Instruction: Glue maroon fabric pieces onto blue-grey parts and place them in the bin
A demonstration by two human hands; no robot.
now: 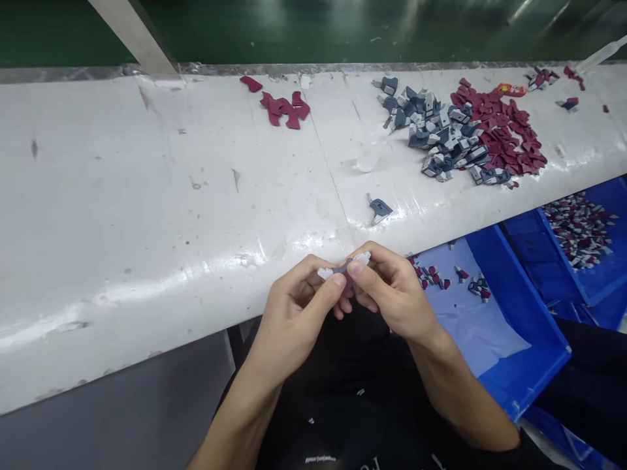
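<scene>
Just off the table's front edge, my left hand (306, 303) and my right hand (392, 290) both pinch one small plastic part (339, 269). It has light grey ends, a dark blue-grey middle and a maroon piece under my thumbs. The thumbs press on it from above; fingers behind hide much of it. A single blue-grey and light grey part (379, 209) lies on the table beyond my hands. Farther right is a heap of blue-grey and light grey parts (435, 130), touching a heap of maroon pieces (512, 130).
The white table (147, 196) runs across the view. Several maroon pieces (284, 109) lie near its back edge. A red and orange wrapper (511, 89) rests by the maroon heap. At lower right, a blue bin (531, 320) and another blue bin (595, 287) hold maroon and grey parts.
</scene>
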